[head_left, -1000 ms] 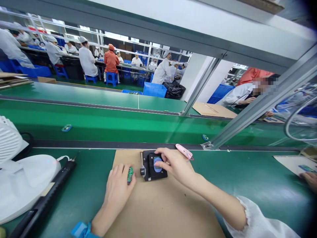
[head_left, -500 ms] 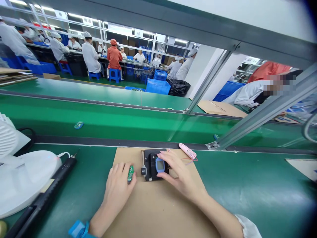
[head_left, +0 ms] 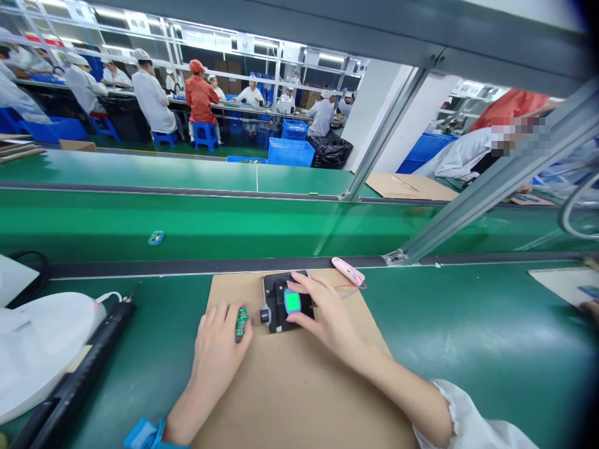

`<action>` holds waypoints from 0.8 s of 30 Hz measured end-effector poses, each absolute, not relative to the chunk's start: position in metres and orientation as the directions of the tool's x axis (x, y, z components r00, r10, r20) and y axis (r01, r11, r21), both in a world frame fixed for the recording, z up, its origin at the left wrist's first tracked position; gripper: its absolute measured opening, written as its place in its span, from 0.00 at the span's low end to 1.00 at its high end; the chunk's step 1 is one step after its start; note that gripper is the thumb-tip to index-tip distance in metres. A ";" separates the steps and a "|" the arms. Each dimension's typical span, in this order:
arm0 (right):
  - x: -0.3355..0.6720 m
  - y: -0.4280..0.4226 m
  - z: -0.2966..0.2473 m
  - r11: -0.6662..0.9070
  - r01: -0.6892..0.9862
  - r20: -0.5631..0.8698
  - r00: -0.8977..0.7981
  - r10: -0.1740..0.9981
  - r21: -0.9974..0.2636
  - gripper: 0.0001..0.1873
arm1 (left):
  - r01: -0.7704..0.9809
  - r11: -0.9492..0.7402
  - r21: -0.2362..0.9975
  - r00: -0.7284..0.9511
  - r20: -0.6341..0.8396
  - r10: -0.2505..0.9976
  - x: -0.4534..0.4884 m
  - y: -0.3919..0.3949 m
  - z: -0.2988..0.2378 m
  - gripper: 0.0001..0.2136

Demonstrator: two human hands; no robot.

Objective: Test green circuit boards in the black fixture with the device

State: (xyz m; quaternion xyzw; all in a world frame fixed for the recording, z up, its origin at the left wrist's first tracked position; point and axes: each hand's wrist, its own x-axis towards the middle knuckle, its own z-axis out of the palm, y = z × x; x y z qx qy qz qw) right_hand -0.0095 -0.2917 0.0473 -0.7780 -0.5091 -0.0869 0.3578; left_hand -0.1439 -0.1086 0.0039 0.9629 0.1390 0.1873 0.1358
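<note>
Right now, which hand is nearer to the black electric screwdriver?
Left. The left hand lies right of the electric screwdriver; the right hand is farther away, on the black fixture.

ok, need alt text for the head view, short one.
A person's right hand rests on a black fixture holding a small blue-framed device with a lit green screen, while the left hand grips a green circuit board. Both are over a cardboard sheet on a green workbench, with a pink plastic item just beyond.

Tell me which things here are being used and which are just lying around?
Being used: green circuit board in the left hand; blue-rimmed device with a glowing screen in a black jig, under the right hand.
Lying around: pink plastic piece; black electric screwdriver; small circuit board.
</note>
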 end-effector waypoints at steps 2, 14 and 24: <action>-0.010 -0.291 0.047 -0.231 0.850 0.499 0.474 0.725 -0.473 0.43 | 0.216 -0.927 0.308 0.890 0.328 0.316 -0.144 -0.109 0.005 0.08; -0.010 -0.293 0.050 -0.207 0.828 0.495 0.490 0.717 -0.520 0.42 | 0.222 -0.926 0.306 0.889 0.325 0.321 -0.144 -0.109 0.008 0.09; -0.008 -0.294 0.047 -0.212 0.833 0.490 0.486 0.724 -0.512 0.37 | 0.335 -0.898 0.284 0.873 0.265 0.409 -0.145 -0.113 0.015 0.13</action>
